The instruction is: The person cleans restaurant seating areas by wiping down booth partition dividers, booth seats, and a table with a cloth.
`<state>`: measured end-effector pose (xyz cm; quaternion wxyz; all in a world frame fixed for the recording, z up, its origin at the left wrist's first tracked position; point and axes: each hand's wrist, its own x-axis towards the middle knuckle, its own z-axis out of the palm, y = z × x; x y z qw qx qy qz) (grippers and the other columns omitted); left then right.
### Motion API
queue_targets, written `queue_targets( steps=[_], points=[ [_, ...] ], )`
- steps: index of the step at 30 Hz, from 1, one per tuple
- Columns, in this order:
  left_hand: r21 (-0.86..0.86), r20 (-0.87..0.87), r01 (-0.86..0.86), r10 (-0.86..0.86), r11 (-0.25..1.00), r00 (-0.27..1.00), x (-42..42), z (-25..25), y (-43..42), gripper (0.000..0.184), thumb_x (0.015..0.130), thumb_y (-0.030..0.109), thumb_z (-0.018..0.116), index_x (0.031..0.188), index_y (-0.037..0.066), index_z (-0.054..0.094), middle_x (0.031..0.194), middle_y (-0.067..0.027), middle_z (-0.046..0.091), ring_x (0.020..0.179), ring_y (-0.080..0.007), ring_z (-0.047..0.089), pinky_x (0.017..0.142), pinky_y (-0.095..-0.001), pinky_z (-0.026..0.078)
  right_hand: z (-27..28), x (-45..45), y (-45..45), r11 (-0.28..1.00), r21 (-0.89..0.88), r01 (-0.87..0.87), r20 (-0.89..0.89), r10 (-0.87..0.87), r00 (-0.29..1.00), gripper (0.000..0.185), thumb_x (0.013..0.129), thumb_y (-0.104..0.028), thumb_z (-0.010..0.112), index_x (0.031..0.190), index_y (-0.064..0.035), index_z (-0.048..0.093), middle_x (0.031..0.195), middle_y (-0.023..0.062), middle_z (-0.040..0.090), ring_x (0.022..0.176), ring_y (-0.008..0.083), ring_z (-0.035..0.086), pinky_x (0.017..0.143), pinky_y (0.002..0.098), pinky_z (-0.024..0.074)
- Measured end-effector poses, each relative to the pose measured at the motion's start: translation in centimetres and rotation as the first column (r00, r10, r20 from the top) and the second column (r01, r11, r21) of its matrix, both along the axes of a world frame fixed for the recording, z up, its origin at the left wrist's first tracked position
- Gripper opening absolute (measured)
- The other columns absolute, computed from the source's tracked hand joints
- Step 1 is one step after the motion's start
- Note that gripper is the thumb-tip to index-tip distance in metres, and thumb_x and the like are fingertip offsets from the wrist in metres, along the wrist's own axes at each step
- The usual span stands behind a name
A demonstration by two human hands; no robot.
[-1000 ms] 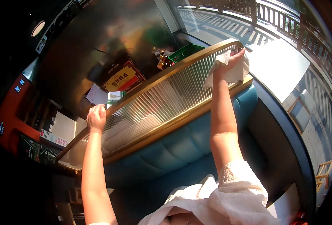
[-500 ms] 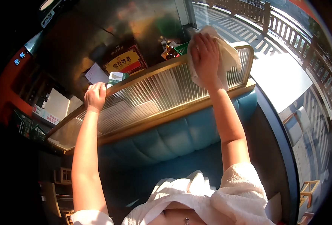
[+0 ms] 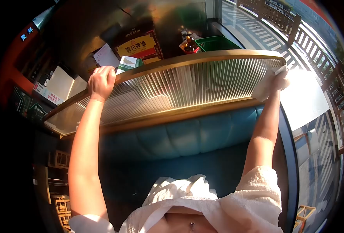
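Note:
A ribbed glass partition [image 3: 214, 79] with a gold-brown frame [image 3: 195, 57] stands across the view, above a blue padded bench back [image 3: 179, 138]. My left hand [image 3: 102, 83] is closed over the frame's top edge at the left. At the far right end, my right hand [image 3: 279, 80] presses a pale cloth [image 3: 262, 87] around the upper corner of the frame. The cloth hangs down over the glass there, and its far side is hidden by the hand and the bright light.
Behind the partition are a beer carton [image 3: 139, 46], a green basket [image 3: 218, 43], brown bottles [image 3: 188, 43] and a white-green box [image 3: 128, 64]. A white folder [image 3: 60, 83] lies at left. A sunlit white tabletop [image 3: 306, 97] and wooden railing [image 3: 311, 46] are at right.
My right hand has moved right and down with the cloth, from the partition's top edge to its right corner. My left hand stays on the frame. The view has shifted slightly.

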<state>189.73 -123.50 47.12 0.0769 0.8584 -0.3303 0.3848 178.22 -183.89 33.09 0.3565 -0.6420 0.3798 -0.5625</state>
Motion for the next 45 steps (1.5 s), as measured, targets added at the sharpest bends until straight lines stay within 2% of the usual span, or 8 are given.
queue_targets(
  steps=[3, 9, 12, 19, 26, 32, 39, 45],
  points=[
    [-0.016, 0.018, 0.012, -0.012, 1.0, 1.0, -0.2, 0.2, -0.2, 0.026, 0.085, 0.026, 0.045, 0.078, 0.007, 0.062, 0.083, -0.0086, 0.063, 0.081, -0.0273, 0.059, 0.073, -0.0348, 0.046, -12.0, -0.5, -3.0, 0.932, 0.354, -0.074, 0.114, 0.035, 0.993, 0.055, 0.089, -0.054, 0.034, 0.109, -0.0084, 0.057, 0.091, 0.0172, 0.065, 0.088, 0.0324, 0.061, 0.078, 0.0383, 0.0447],
    [0.005, -0.021, -0.062, 0.062, 0.998, 0.998, -0.4, 0.0, -0.2, 0.032, 0.087, 0.027, 0.041, 0.082, 0.005, 0.063, 0.086, -0.0106, 0.064, 0.084, -0.0288, 0.059, 0.075, -0.0359, 0.046, -2.0, -0.9, 2.7, 0.928, 0.368, -0.055, 0.147, 0.0, 0.989, 0.048, 0.092, -0.045, 0.036, 0.11, -0.006, 0.058, 0.092, 0.0147, 0.065, 0.09, 0.0284, 0.061, 0.079, 0.0364, 0.0458],
    [-0.007, -0.016, -0.078, 0.078, 0.997, 0.997, -0.7, 0.1, -0.3, 0.031, 0.086, 0.027, 0.042, 0.082, 0.005, 0.063, 0.087, -0.0098, 0.064, 0.084, -0.0285, 0.059, 0.075, -0.0357, 0.046, 0.3, 2.6, 1.3, 0.991, 0.059, -0.122, 0.404, 0.088, 0.91, 0.044, 0.092, -0.039, 0.036, 0.109, -0.0052, 0.059, 0.099, 0.0154, 0.063, 0.096, 0.0278, 0.058, 0.084, 0.0373, 0.044],
    [-0.1, 0.054, -0.105, 0.111, 0.989, 0.992, -0.3, -0.6, -0.4, 0.025, 0.082, 0.03, 0.048, 0.073, 0.012, 0.062, 0.075, -0.0057, 0.063, 0.077, -0.0259, 0.059, 0.071, -0.0358, 0.046, 8.9, 3.2, 16.9, 0.566, -0.824, -0.019, -0.092, -0.1, 0.991, 0.023, 0.086, -0.021, 0.045, 0.069, -0.0133, 0.059, 0.077, 0.0023, 0.062, 0.078, 0.0216, 0.057, 0.078, 0.0351, 0.0397],
    [-0.198, 0.079, -0.141, 0.159, 0.97, 0.984, -1.7, -1.3, -0.8, 0.039, 0.084, 0.041, 0.05, 0.113, 0.016, 0.056, 0.129, -0.0108, 0.044, 0.121, -0.0311, 0.037, 0.103, -0.0445, 0.024, 10.6, 3.5, 42.7, 0.438, -0.805, -0.4, -0.233, 0.388, 0.892, 0.023, 0.087, -0.024, 0.05, 0.101, -0.0093, 0.061, 0.102, 0.0058, 0.061, 0.095, 0.0239, 0.056, 0.088, 0.0366, 0.0389],
    [-0.237, -0.061, 0.205, -0.225, 0.95, 0.973, -16.6, -11.8, 9.4, 0.048, 0.079, 0.023, 0.062, 0.124, 0.014, 0.047, 0.141, -0.0122, 0.03, 0.128, -0.0349, 0.029, 0.104, -0.0473, 0.025, 11.8, 5.3, 44.3, 0.203, -0.782, -0.589, -0.448, 0.474, 0.758, 0.036, 0.084, -0.021, 0.057, 0.118, -0.007, 0.052, 0.116, 0.0128, 0.055, 0.105, 0.0306, 0.052, 0.092, 0.0387, 0.0388],
    [-0.227, -0.673, -0.674, 0.386, 0.703, 0.63, -39.4, -33.2, 31.7, 0.031, 0.081, 0.017, 0.059, 0.108, 0.004, 0.053, 0.117, -0.0182, 0.049, 0.108, -0.0379, 0.046, 0.089, -0.0465, 0.039, 9.3, 7.0, 51.9, 0.364, -0.867, -0.34, -0.307, 0.147, 0.94, 0.029, 0.083, -0.027, 0.057, 0.105, -0.0088, 0.058, 0.101, 0.0068, 0.059, 0.101, 0.024, 0.053, 0.094, 0.0389, 0.0336],
    [-0.383, -0.695, -0.589, 0.199, 0.712, 0.691, -39.7, -36.1, 33.9, 0.029, 0.079, 0.015, 0.061, 0.105, 0.005, 0.054, 0.115, -0.0168, 0.053, 0.104, -0.0349, 0.05, 0.088, -0.0438, 0.04, 9.9, 11.0, 75.4, 0.219, -0.839, -0.499, -0.416, 0.333, 0.846, 0.037, 0.081, -0.028, 0.057, 0.111, -0.007, 0.053, 0.105, 0.0089, 0.054, 0.105, 0.0256, 0.049, 0.096, 0.0413, 0.0316]
  ],
)
